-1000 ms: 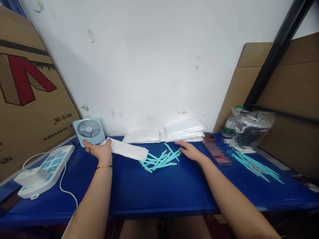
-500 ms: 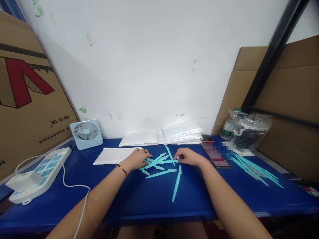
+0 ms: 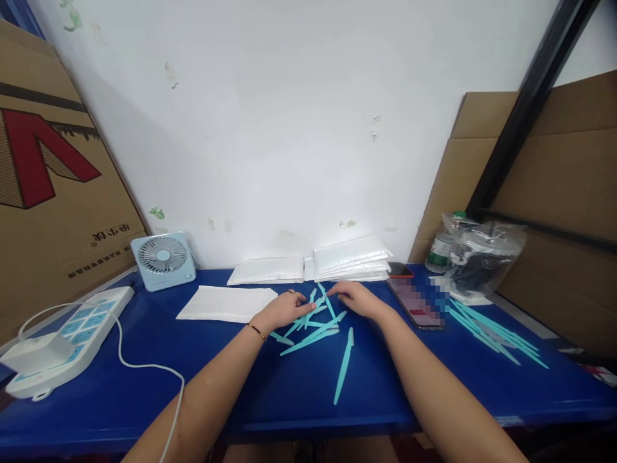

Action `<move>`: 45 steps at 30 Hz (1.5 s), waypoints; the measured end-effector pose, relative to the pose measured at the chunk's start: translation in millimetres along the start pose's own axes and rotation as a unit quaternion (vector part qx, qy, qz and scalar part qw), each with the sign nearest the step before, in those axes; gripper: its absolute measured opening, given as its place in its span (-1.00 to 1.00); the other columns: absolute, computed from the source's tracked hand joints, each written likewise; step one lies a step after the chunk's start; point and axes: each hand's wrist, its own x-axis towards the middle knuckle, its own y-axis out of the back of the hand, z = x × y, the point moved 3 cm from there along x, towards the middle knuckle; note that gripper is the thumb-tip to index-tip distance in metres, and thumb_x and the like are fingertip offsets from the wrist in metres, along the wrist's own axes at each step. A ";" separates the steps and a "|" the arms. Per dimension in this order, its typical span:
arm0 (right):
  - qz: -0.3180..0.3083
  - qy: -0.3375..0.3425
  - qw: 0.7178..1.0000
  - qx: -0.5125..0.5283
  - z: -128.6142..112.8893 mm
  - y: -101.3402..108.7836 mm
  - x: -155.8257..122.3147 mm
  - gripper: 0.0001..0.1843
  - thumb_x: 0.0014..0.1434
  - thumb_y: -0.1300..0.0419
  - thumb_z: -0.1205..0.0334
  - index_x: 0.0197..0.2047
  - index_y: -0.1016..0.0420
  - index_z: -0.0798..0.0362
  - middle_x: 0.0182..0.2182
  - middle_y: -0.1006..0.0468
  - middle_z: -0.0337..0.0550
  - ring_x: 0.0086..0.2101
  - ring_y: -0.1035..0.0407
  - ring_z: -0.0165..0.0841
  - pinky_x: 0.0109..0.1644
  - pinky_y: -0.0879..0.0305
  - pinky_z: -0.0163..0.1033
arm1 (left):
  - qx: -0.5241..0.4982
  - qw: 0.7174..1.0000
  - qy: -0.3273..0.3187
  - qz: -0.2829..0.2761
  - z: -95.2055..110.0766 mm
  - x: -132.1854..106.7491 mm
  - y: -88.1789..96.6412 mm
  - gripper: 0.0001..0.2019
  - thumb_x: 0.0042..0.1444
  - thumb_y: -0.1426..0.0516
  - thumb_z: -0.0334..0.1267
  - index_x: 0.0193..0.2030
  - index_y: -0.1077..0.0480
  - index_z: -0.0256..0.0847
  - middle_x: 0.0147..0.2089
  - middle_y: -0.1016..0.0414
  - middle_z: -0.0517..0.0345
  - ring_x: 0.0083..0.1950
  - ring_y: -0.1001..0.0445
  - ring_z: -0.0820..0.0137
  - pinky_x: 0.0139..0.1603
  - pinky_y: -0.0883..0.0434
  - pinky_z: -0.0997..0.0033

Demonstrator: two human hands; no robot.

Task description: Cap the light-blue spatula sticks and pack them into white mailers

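A loose pile of turquoise eyebrow razors (image 3: 313, 333) with pale tips lies on the blue table between my hands. My left hand (image 3: 282, 309) reaches over the left side of the pile, thumb stretched out, with some razors partly hidden beneath it. At the pile's far right, my right hand (image 3: 357, 298) has its index finger extended beside a slanted razor (image 3: 328, 303). Whether that fingertip touches it is unclear. One separate razor (image 3: 344, 368) lies nearer the front edge.
White padded envelopes (image 3: 351, 257) are stacked by the wall, and a single envelope (image 3: 222, 303) lies left of the pile. To the right are a phone (image 3: 414, 306), more razors (image 3: 496, 331) and a bagged item (image 3: 482, 263). A fan (image 3: 164, 260) and power strip (image 3: 72, 347) stand left.
My left hand has shifted right, farther over the pile. My right hand has moved slightly back, its fingers no longer pinching near the pile's right end. Several razors have shifted together.
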 end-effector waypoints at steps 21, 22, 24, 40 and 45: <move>-0.062 -0.105 0.992 0.015 6.6 11.6 -13.3 -0.77 0.02 -0.22 0.15 -0.23 -0.53 0.03 -0.37 -0.50 -0.18 -0.36 -0.37 -0.33 -0.26 -0.28 -0.26 | -0.032 0.995 -0.071 -0.054 21.1 -19.2 -7.4 -0.50 0.06 -0.12 -0.09 0.16 -0.25 -0.11 0.02 -0.34 0.02 -0.01 -0.34 0.26 -0.03 -0.30 0.36; -0.064 -0.115 0.991 0.022 7.6 17.3 -18.2 -0.67 0.00 -0.24 0.08 -0.15 -0.52 0.02 -0.30 -0.50 -0.15 -0.32 -0.38 -0.31 -0.23 -0.30 -0.23 | -0.033 0.996 -0.070 -0.045 19.4 -21.1 -3.1 -0.49 0.08 -0.10 -0.05 0.18 -0.24 -0.11 0.07 -0.32 0.02 0.05 -0.32 0.24 0.01 -0.28 0.35; -0.088 -0.128 0.987 0.034 11.2 28.5 -31.3 -0.35 -0.14 -0.33 -0.02 0.05 -0.41 -0.03 -0.06 -0.44 -0.08 -0.18 -0.37 -0.22 -0.12 -0.32 -0.17 | -0.023 0.997 -0.057 -0.051 11.2 -28.6 8.6 -0.40 0.03 -0.13 0.06 0.20 -0.21 -0.10 0.13 -0.29 0.01 0.11 -0.28 0.20 0.05 -0.26 0.32; -0.145 -0.023 0.989 -0.006 -36.7 -43.6 -17.5 0.03 -0.11 -0.23 -0.28 0.34 0.04 -0.11 0.34 0.12 -0.09 0.31 0.34 -0.08 0.33 0.36 0.07 | 0.124 0.992 -0.006 -0.025 0.8 -89.6 8.0 -0.82 0.11 -0.05 -0.17 -0.34 -0.44 -0.16 -0.36 -0.46 0.11 -0.31 -0.41 0.33 -0.28 -0.26 0.38; -0.113 -0.026 0.993 0.026 -41.4 -45.9 -16.9 -0.05 -0.03 -0.18 -0.26 0.31 -0.08 0.06 0.32 0.04 0.05 0.29 0.18 -0.12 0.32 0.13 -0.04 | 0.126 0.992 -0.021 -0.009 26.3 -61.7 -15.6 -0.76 0.14 -0.05 -0.09 -0.34 -0.44 -0.18 -0.35 -0.47 0.07 -0.30 -0.43 0.29 -0.25 -0.28 0.34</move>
